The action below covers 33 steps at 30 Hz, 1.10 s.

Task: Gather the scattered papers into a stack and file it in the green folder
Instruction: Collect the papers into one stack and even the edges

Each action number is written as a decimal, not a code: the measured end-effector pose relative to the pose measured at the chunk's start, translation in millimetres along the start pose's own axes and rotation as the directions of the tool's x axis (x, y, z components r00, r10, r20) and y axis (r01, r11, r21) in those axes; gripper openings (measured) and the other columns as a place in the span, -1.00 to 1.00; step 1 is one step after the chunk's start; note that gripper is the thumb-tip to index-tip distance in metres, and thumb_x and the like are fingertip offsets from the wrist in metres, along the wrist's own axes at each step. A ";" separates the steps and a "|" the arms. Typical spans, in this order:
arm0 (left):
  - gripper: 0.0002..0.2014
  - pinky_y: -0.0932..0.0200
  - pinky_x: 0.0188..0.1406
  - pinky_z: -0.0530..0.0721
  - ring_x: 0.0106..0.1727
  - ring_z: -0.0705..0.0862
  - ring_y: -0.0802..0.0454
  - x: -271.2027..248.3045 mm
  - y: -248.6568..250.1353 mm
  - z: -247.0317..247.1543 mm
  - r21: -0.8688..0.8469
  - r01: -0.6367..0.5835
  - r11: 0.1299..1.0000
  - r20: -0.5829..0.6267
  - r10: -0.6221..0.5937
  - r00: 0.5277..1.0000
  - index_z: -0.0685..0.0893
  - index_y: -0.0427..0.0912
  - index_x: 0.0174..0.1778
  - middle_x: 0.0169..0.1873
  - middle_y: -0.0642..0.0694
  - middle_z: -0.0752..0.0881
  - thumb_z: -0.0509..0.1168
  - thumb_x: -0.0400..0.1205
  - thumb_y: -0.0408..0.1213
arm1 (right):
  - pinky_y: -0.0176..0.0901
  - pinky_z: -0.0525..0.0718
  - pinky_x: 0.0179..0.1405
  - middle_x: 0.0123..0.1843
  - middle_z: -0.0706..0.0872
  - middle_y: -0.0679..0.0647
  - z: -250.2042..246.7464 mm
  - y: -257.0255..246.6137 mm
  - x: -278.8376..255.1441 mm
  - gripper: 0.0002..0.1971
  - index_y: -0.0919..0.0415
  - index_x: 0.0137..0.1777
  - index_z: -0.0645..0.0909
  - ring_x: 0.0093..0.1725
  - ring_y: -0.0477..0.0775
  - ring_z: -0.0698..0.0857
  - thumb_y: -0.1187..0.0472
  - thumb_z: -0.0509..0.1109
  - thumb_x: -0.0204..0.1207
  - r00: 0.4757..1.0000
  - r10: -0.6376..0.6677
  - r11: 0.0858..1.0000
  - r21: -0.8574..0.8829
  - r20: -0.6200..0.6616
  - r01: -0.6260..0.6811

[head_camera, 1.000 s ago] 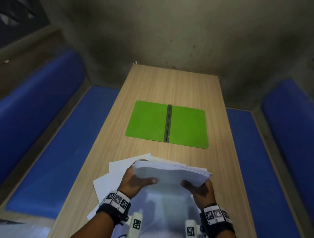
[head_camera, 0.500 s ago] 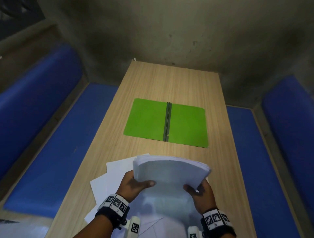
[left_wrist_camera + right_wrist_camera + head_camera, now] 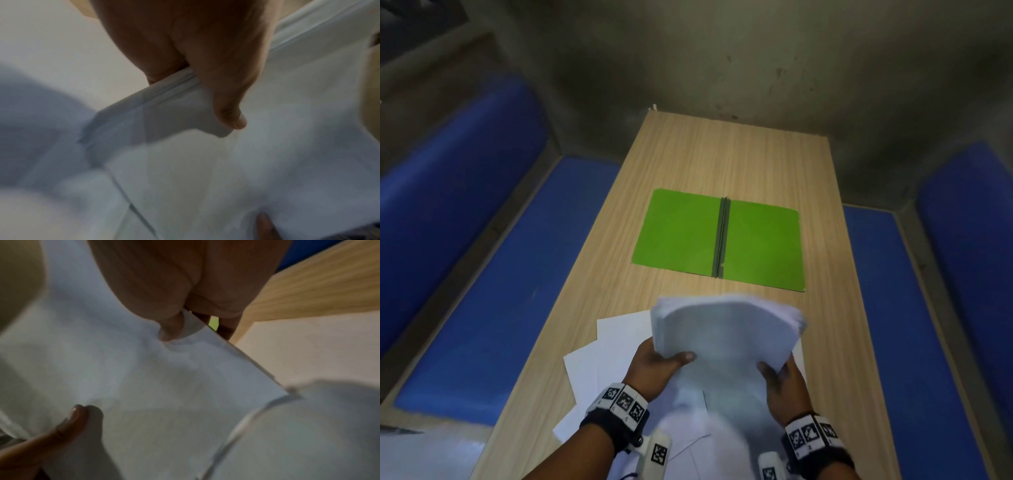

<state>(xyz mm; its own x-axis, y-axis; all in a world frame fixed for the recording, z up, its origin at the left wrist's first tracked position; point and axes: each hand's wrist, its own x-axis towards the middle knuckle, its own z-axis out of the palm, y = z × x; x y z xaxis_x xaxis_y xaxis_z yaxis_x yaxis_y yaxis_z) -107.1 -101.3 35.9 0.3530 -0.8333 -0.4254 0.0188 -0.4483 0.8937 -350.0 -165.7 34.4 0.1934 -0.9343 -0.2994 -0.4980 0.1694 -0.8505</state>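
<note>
I hold a thick stack of white papers (image 3: pixel 726 329) tilted up on edge above the near part of the table. My left hand (image 3: pixel 664 359) grips its left side, thumb on the near face (image 3: pixel 230 113). My right hand (image 3: pixel 779 373) grips its right side, thumb on the sheet (image 3: pixel 170 331). The stack (image 3: pixel 267 154) (image 3: pixel 144 386) fills both wrist views. The green folder (image 3: pixel 760 243) lies open and flat in the middle of the table, beyond the stack. Loose white sheets (image 3: pixel 613 353) lie on the table under and to the left of my hands.
The wooden table (image 3: pixel 722 161) is long and narrow and runs away from me to a grey wall (image 3: pixel 756 61). Blue padded benches (image 3: pixel 493 274) (image 3: pixel 914 342) flank it on both sides.
The stack has been raised from nearly flat to standing tilted on edge, its top edge swinging up and away from me. Both hands keep their grip.
</note>
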 end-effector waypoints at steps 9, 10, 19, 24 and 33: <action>-0.25 -0.23 0.18 0.73 0.17 0.80 -0.24 -20.8 5.1 -52.5 -0.393 0.045 0.918 0.020 -0.040 0.999 0.71 -0.21 0.27 0.15 -0.23 0.83 0.72 0.19 -0.02 | -0.16 0.67 0.07 0.06 0.79 -0.15 7.0 -64.9 27.8 -0.59 0.02 0.18 0.56 0.06 -0.13 0.73 0.48 0.31 0.43 0.980 -0.093 0.991 0.115 0.176 0.073; -0.34 -0.22 0.19 0.72 0.19 0.80 -0.22 -26.0 2.3 -58.5 -0.386 0.044 0.921 0.008 -0.044 0.999 0.70 -0.20 0.29 0.17 -0.20 0.83 0.70 0.28 -0.11 | -0.11 0.67 0.07 0.10 0.79 -0.07 14.9 -67.4 28.2 -0.59 0.02 0.21 0.56 0.08 -0.06 0.73 0.44 0.32 0.44 0.972 -0.081 0.992 0.115 0.223 0.056; -0.84 -0.01 -0.10 0.75 -0.10 0.85 -0.14 -72.4 -62.2 -155.9 -0.181 0.146 0.973 -0.378 -0.206 0.903 0.79 -0.20 -0.10 -0.28 -0.01 0.89 0.58 0.46 -0.42 | -0.04 0.56 0.31 0.42 0.59 0.20 107.0 -13.5 27.7 -0.32 0.22 0.45 0.38 0.29 0.18 0.63 -0.13 0.45 0.44 0.894 0.405 0.881 -0.346 0.193 -0.324; -0.62 -0.06 -0.05 0.72 -0.11 0.79 -0.18 -106.0 -99.9 -201.8 -0.166 0.263 0.950 -0.489 -0.311 0.815 0.74 -0.26 -0.06 -0.25 -0.14 0.83 0.67 0.31 -0.18 | 0.06 0.57 0.34 0.44 0.52 0.22 142.6 -6.0 21.9 -0.07 0.21 0.51 0.29 0.41 0.28 0.54 -0.18 0.59 0.22 0.895 0.434 0.817 -0.465 0.106 -0.341; -0.65 -0.15 0.03 0.70 -0.05 0.76 -0.27 -121.4 -133.6 -202.4 -0.256 0.344 0.904 -0.513 -0.428 0.744 0.72 -0.34 0.02 -0.11 -0.30 0.81 0.62 0.42 -0.25 | -0.09 0.65 0.24 0.34 0.66 0.21 160.7 -15.5 21.5 -0.36 0.38 0.38 0.51 0.27 0.24 0.66 0.07 0.59 0.38 0.863 0.470 0.827 -0.436 0.186 -0.356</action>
<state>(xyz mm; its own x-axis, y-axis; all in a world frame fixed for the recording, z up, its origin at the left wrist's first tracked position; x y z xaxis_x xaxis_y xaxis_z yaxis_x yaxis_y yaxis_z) 36.9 125.2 -3.0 0.7341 -0.2623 -0.6263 0.3779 -0.6085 0.6978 -202.2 -138.0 -28.3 0.0906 -0.6683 -0.7383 -0.8489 0.3358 -0.4081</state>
